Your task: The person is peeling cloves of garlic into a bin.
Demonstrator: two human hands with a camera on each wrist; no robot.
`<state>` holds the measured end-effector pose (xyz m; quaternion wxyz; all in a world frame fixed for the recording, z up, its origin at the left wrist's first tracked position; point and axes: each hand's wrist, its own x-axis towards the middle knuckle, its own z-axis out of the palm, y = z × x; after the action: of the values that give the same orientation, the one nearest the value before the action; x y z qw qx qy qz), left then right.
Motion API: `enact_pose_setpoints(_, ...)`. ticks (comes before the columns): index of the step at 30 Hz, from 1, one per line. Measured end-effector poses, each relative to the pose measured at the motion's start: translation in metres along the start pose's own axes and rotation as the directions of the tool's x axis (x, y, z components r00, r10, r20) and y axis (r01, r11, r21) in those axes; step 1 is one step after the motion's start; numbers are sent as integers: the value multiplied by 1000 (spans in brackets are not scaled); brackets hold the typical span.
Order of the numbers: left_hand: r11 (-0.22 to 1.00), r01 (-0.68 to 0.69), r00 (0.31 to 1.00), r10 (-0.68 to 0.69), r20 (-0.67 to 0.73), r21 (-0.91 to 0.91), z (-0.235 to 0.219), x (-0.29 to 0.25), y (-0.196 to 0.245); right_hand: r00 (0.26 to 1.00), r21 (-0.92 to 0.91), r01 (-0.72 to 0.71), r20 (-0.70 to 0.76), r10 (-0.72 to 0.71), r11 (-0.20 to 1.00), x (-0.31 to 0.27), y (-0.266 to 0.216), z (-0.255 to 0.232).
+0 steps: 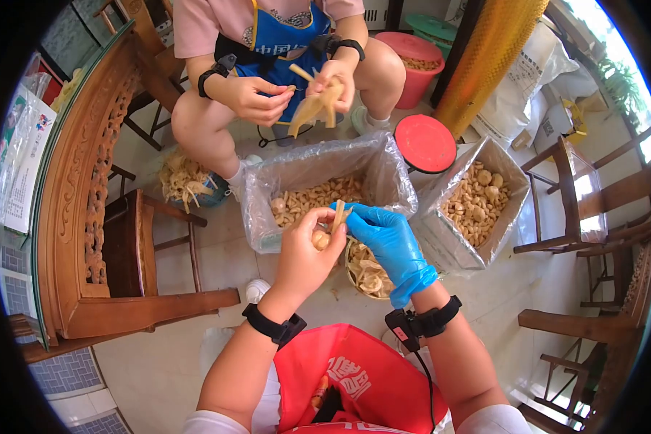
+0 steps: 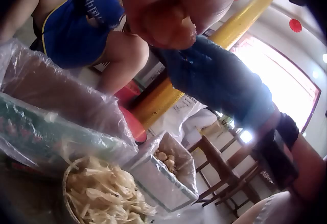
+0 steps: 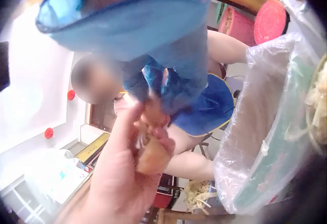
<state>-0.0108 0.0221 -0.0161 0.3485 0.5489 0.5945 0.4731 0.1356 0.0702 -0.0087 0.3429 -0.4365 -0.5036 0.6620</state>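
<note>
My bare left hand (image 1: 307, 249) curls round a pale garlic bulb (image 1: 321, 239) whose short stalk (image 1: 339, 211) stands up between the two hands. In a blue glove, my right hand (image 1: 387, 239) pinches at the stalk and bulb's top. In the left wrist view the bulb (image 2: 176, 30) shows under the left palm, with the gloved hand (image 2: 212, 76) beside it. The right wrist view has the bulb (image 3: 153, 155) in the left hand (image 3: 115, 168), blue fingertips touching its upper part. Below the hands stands a round container of peelings (image 1: 369, 273).
A plastic-lined box (image 1: 267, 173) with garlic cloves lies ahead, another lined box (image 1: 441, 224) to its right. A red round lid (image 1: 425, 143) is behind them. Across sits a person in a blue apron (image 1: 286, 43), holding peelings. Wooden chairs and tables stand at both sides.
</note>
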Motion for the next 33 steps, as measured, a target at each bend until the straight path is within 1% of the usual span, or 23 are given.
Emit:
enact_pose_setpoints(2, 986, -161, 980, 165, -108, 41, 3, 0, -5, 999, 28, -6, 41, 5, 1000, -1, -3, 3)
enact_pose_setpoints(4, 990, -130, 987, 134, -92, 51, 0, -2, 0, 998, 152, 10, 56, -19, 988, -1, -5, 7)
enact_pose_setpoints(5, 993, -99, 992, 103, -73, 56, -1, -2, 3, 998, 153, 9, 57, -18, 988, -1, -4, 8)
enact_pose_setpoints(8, 991, -111, 988, 117, -96, 73, 2, -4, 6, 997, 119, 55, 47, -61, 991, -1, -1, 12)
enact_pose_setpoints(11, 997, -63, 990, 69, -122, 47, 2, -3, 7, 996, 192, 72, 28, -79, 979, 0, 2, 14)
enact_pose_setpoints(12, 997, -65, 990, 70, -124, 48, 3, -2, 5, 998, 247, 25, 50, -38, 969, 1, 3, 12)
enact_pose_setpoints(14, 976, 86, 985, -113, -129, -200, 6, 0, -2, 997, 298, -20, 72, -2, 954, 3, 5, 8)
enact_pose_setpoints(15, 976, 82, 986, -110, -129, -200, 6, 1, -1, 995, 342, -70, 87, 43, 937, 6, 8, 6)
enact_pose_setpoints(16, 949, 108, 982, -148, -115, -298, 6, 2, -1, 991, 385, -121, 103, 87, 915, 7, 9, 5)
enact_pose_setpoints(17, 911, 133, 978, -184, -96, -391, 6, 3, -1, 991, 386, -118, 102, 84, 915, 6, 5, 6)
enact_pose_setpoints(18, 911, 132, 979, -182, -95, -390, 8, 5, -10, 994, 337, -90, 85, 65, 937, 2, -3, 10)
enact_pose_setpoints(19, 954, 43, 985, -90, -147, -297, 10, 6, -25, 997, 285, -63, 69, 45, 956, 0, -6, 13)
enact_pose_setpoints(20, 979, -44, 982, 6, -191, -197, 11, 8, -25, 997, 286, -62, 68, 45, 956, -1, -5, 14)
enact_pose_setpoints(21, 979, -44, 982, 6, -190, -197, 10, 7, -22, 999, 262, -29, 43, 18, 965, -2, -2, 15)
enact_pose_setpoints(23, 943, 94, 989, -125, -80, -320, 6, 7, -11, 1000, 240, 6, 19, -11, 971, -2, -1, 14)
enact_pose_setpoints(24, 944, 93, 989, -124, -79, -318, 4, 8, -9, 999, 193, 23, 18, -27, 981, -2, -3, 12)
enact_pose_setpoints(26, 866, 229, 973, -217, 79, -444, 0, 10, -7, 999, 145, 43, 16, -46, 988, -1, -5, 10)
enact_pose_setpoints(27, 867, 228, 973, -216, 79, -444, -2, 11, -5, 999, 139, 51, 5, -52, 989, -1, -4, 10)
enact_pose_setpoints(29, 929, 204, 975, -166, 147, -309, -5, 11, 1, 998, 134, 57, -6, -57, 989, -2, -3, 9)
enact_pose_setpoints(30, 929, 205, 975, -166, 148, -308, -6, 10, 4, 999, 57, 44, -12, -44, 997, -4, -3, 7)
enact_pose_setpoints(31, 942, 230, 967, -193, 166, -244, -7, 9, 8, 999, -18, 30, -20, -31, 999, -4, -2, 5)
enact_pose_setpoints(32, 950, 254, 958, -221, 184, -179, -7, 8, 10, 999, -15, 29, -21, -29, 999, -5, -4, 4)
enact_pose_setpoints(33, 950, 257, 957, -224, 187, -177, -7, 7, 7, 1000, -57, 21, -8, -21, 998, -6, -7, 3)
